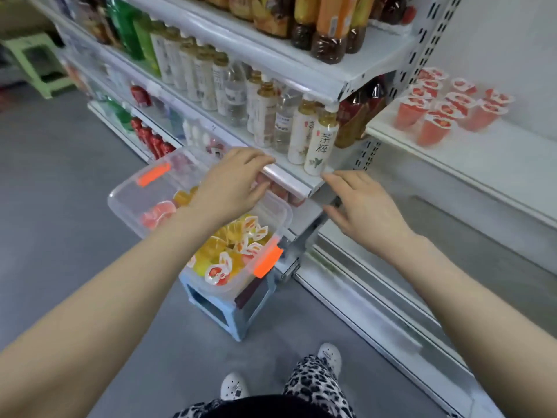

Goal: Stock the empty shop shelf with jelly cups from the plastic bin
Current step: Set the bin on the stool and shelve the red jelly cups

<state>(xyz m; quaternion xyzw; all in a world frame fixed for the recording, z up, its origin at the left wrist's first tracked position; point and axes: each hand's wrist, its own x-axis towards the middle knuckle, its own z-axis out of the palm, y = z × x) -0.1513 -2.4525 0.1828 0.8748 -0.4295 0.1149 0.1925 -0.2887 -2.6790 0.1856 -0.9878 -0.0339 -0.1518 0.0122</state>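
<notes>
A clear plastic bin (126,200) with orange latches sits on a light blue stool (223,315) by the shelving. Inside it are yellow jelly cups (224,245) and a few red jelly cups (158,212). On the white shelf (497,167) at the right, several red jelly cups (437,113) stand in a cluster. My left hand (232,185) hovers over the bin beside the drinks shelf's rail, fingers loosely curled, with nothing plainly in it. My right hand (364,209) hangs to the right of the bin near the shelf corner, fingers spread and holding nothing.
Rows of drink bottles (265,113) fill the shelves behind the bin, and their rail (289,179) juts out between my hands. Lower white shelves (391,306) run along the right. A green stool (39,61) stands far left on the grey floor (60,182); my feet are below.
</notes>
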